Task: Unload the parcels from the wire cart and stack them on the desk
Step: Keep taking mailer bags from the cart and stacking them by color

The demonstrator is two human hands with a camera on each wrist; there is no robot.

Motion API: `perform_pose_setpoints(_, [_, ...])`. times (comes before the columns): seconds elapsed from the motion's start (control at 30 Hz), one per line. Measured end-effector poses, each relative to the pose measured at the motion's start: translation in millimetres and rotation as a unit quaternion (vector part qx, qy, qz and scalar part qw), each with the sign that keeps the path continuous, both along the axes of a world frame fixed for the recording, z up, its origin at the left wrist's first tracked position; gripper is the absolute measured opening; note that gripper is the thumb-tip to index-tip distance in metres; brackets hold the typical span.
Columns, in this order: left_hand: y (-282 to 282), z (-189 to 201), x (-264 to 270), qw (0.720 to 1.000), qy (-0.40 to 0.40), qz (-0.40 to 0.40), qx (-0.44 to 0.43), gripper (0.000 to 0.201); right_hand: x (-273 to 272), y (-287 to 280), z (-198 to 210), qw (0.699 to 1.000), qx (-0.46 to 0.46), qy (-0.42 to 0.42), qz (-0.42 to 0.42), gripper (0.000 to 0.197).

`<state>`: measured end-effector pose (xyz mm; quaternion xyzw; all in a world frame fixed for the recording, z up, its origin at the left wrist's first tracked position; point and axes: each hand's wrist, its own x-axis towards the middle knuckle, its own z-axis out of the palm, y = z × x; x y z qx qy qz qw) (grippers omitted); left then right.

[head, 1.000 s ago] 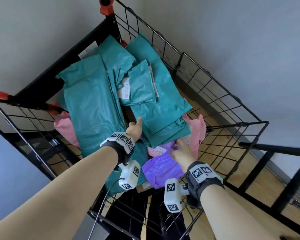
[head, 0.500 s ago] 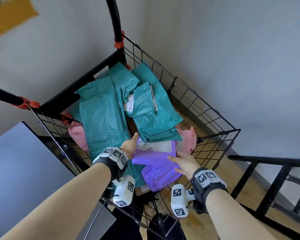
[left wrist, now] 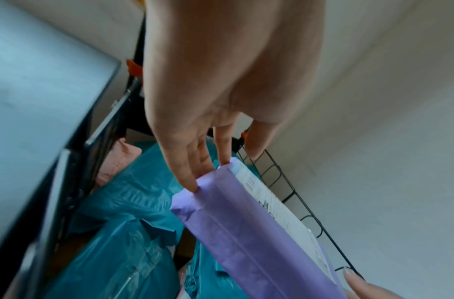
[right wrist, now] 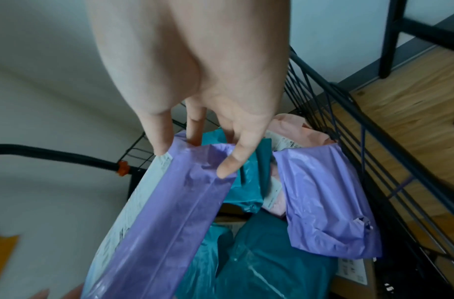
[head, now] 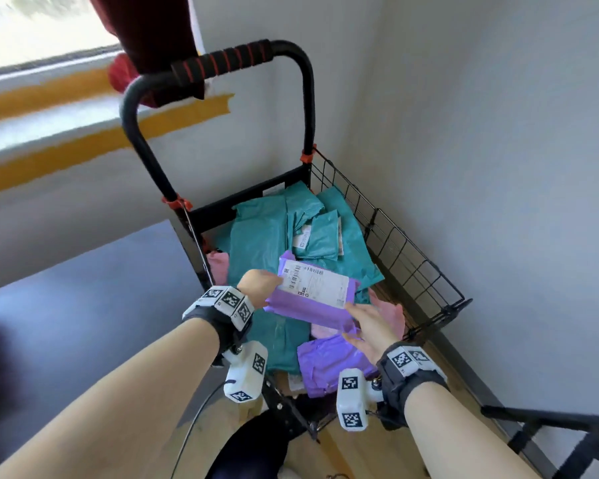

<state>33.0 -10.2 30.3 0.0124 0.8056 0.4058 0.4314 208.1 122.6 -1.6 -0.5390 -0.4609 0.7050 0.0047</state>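
Note:
A purple parcel (head: 312, 295) with a white label hangs above the black wire cart (head: 412, 257), held by its two ends. My left hand (head: 274, 283) grips its left end, thumb on the label, fingers against the purple side (left wrist: 220, 170). At the other end, my right hand (head: 355, 316) pinches the purple wrapping (right wrist: 195, 159). Several teal parcels (head: 256, 243) fill the cart below. A second purple parcel (head: 325, 364) and pink parcels (head: 391, 312) lie near the cart's front. The grey desk (head: 83, 305) stands left of the cart.
The cart's black handle (head: 222, 60) with red-striped grip rises at the back. Grey walls close in behind and to the right. A black metal frame (head: 550, 420) stands on the wooden floor at lower right.
Both hands have pulled the purple parcel from under the teal ones and lifted it above the cart. The head view has tilted up, bringing the cart handle into sight.

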Motion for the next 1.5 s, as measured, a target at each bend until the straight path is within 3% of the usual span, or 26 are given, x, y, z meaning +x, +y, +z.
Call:
perform_pose_setpoints(0.1, [-30.5, 22.8, 16.6, 0.998, 0.047, 0.025, 0.018, 0.033, 4.2, -15.2, 14.7, 0.999, -0.005, 0.031, 0.027, 0.018])
perform_pose_setpoints(0.23, [-80.9, 46.7, 37.6, 0.989, 0.126, 0.073, -0.013, 0.023, 1.3, -48.0, 32.8, 0.994, -0.013, 0.079, 0.078, 0.019])
perform_pose_setpoints(0.37, [-141.4, 64.9, 54.0, 0.976, 0.173, 0.130, -0.036, 0.035, -6.5, -95.7, 50.4, 0.982, 0.020, 0.104, 0.155, 0.017])
perform_pose_setpoints(0.47, [-188.5, 77.8, 64.9, 0.969, 0.175, 0.170, -0.048, 0.035, -11.2, -129.8, 62.3, 0.970, 0.009, 0.130, 0.203, 0.029])
perform_pose_setpoints(0.7, [-284.8, 97.5, 71.7, 0.951, 0.179, 0.249, -0.039, 0.034, -36.3, -208.9, 79.7, 0.941, -0.028, 0.138, 0.308, 0.022])
perform_pose_setpoints(0.77, [-308.0, 100.7, 70.5, 0.947, 0.186, 0.261, -0.032, 0.036, -46.4, -232.1, 81.3, 0.942, -0.025, 0.138, 0.305, 0.032])
perform_pose_setpoints(0.87, [-344.5, 101.3, 66.7, 0.938, 0.209, 0.276, -0.024, 0.051, -64.2, -271.6, 85.4, 0.946, -0.027, 0.145, 0.288, 0.049])
perform_pose_setpoints(1.0, [-394.5, 95.4, 58.7, 0.938, 0.140, 0.316, -0.020, 0.089, -88.0, -331.5, 97.5, 0.939, -0.068, 0.165, 0.293, 0.055])
perform_pose_setpoints(1.1, [-428.8, 94.6, 51.6, 0.950, 0.030, 0.312, 0.019, 0.065, -106.4, -376.1, 104.9, 0.937, -0.091, 0.178, 0.285, 0.060])
perform_pose_setpoints(1.2, [-458.8, 95.6, 44.9, 0.955, -0.039, 0.276, 0.099, 0.034, -119.3, -418.4, 109.0, 0.927, -0.103, 0.195, 0.304, 0.052])
perform_pose_setpoints(1.3, [-485.2, 90.7, 34.0, 0.949, -0.036, 0.274, 0.154, 0.034, -127.6, -452.8, 106.6, 0.918, -0.114, 0.203, 0.320, 0.056])
perform_pose_setpoints(1.4, [-507.6, 85.4, 26.2, 0.931, -0.020, 0.315, 0.183, 0.039, -130.8, -477.2, 105.7, 0.912, -0.114, 0.197, 0.341, 0.044])
perform_pose_setpoints(1.5, [-529.7, 83.5, 22.4, 0.927, -0.034, 0.320, 0.195, 0.016, -132.9, -490.4, 100.4, 0.913, -0.087, 0.176, 0.357, 0.032])
